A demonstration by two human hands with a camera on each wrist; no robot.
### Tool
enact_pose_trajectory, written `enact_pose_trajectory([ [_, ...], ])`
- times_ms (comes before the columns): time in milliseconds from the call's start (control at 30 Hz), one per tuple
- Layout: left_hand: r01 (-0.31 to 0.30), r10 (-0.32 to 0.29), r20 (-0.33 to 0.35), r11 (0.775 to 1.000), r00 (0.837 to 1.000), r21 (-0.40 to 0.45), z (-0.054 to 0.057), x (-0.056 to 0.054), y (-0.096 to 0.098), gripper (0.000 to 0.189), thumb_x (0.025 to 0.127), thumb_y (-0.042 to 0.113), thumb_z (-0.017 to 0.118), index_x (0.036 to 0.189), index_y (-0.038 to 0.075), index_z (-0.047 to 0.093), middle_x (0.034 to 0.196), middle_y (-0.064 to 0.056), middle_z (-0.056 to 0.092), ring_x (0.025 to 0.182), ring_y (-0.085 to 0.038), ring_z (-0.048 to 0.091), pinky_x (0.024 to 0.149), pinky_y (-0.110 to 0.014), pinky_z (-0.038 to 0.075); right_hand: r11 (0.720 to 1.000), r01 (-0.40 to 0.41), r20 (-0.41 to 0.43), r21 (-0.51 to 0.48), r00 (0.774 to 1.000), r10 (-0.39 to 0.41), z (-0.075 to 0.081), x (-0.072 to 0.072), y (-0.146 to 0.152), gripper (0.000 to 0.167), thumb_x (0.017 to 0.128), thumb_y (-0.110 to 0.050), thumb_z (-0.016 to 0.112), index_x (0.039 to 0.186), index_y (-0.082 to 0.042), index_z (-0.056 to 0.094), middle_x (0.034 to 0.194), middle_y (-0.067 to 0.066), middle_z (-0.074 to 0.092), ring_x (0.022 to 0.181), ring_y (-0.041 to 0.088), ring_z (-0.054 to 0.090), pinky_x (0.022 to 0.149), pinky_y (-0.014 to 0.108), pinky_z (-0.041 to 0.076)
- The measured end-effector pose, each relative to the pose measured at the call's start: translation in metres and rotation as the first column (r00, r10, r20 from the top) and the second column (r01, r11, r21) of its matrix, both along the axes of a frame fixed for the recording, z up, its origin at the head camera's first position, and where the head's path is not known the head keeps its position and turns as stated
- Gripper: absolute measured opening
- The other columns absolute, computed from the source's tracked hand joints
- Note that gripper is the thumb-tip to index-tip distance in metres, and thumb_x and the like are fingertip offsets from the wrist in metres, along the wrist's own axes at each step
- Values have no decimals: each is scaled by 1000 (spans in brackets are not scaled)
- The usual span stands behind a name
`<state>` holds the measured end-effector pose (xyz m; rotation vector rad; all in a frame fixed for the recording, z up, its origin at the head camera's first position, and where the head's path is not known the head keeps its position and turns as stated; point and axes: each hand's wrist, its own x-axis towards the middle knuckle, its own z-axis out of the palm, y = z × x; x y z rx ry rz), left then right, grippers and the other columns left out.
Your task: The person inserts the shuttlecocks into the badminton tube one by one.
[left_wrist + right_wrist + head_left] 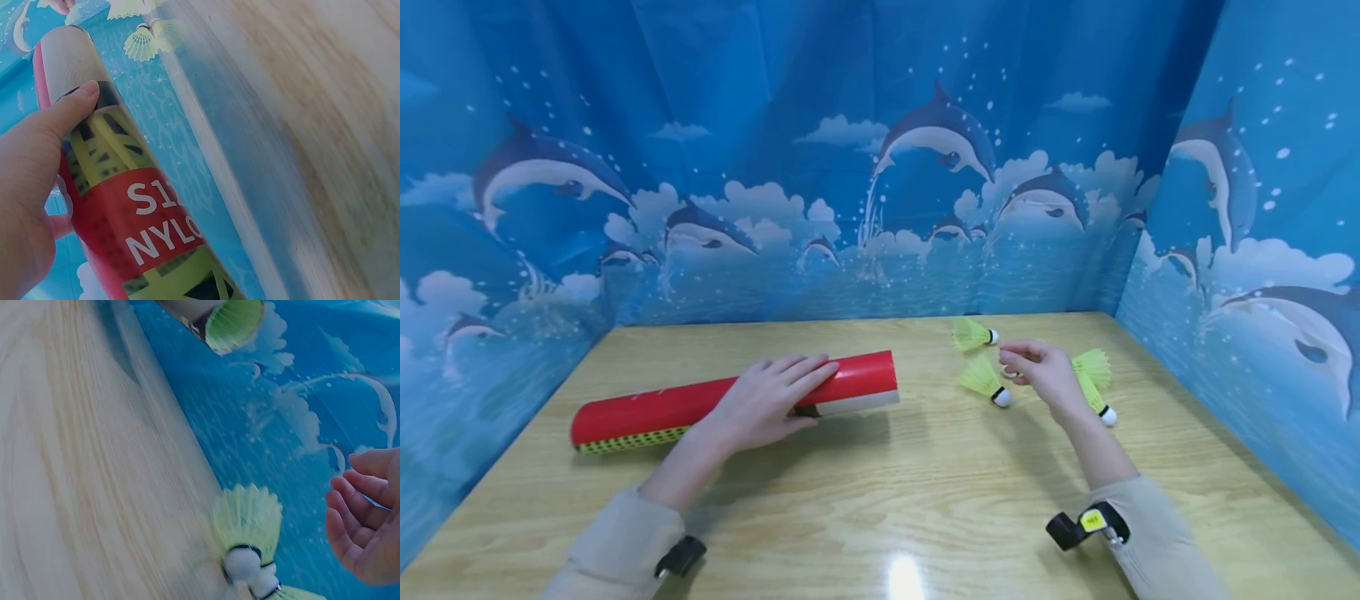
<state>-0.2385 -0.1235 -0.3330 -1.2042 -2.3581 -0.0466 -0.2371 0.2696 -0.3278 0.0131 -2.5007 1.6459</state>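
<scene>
A red shuttlecock tube (692,406) lies slantwise on the table's left half, its right end raised a little. My left hand (767,400) grips it, fingers over the top and thumb along the near side in the left wrist view. Yellow skirt shows in the tube's open end (236,326). Over on the right, my right hand (1041,375) hovers among yellow shuttlecocks with loosely bent fingers; the right wrist view shows nothing held. Left of it are two shuttlecocks, a far one (972,335) and a nearer one (983,379). Others (1093,367) lie behind it, partly hidden.
The wooden table (880,500) has a blue dolphin-print curtain (775,167) along its back and sides. Dark wrist cameras sit on both sleeves, one of them (1090,523) on the right.
</scene>
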Motion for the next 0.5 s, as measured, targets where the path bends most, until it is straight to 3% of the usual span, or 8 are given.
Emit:
enact_pose_trajectory([
  [233,-4,4,16,1000,1000,0,1,0,0,92,60,33,87,139,15,43,133,-8,51,115,-26,50,84,-48,48,999,50,-39,13,998,-49,-1,11,44,50,92,-22,59,123,15,49,83,-20,59,75,-3,57,70,21,52],
  [500,-7,7,27,1000,1000,-2,1,0,2,92,60,33,87,139,15,43,133,-9,51,115,-27,50,84,-49,48,988,93,-49,121,995,-88,-3,24,90,55,93,-27,57,127,14,46,86,-29,55,78,-14,51,70,19,51],
])
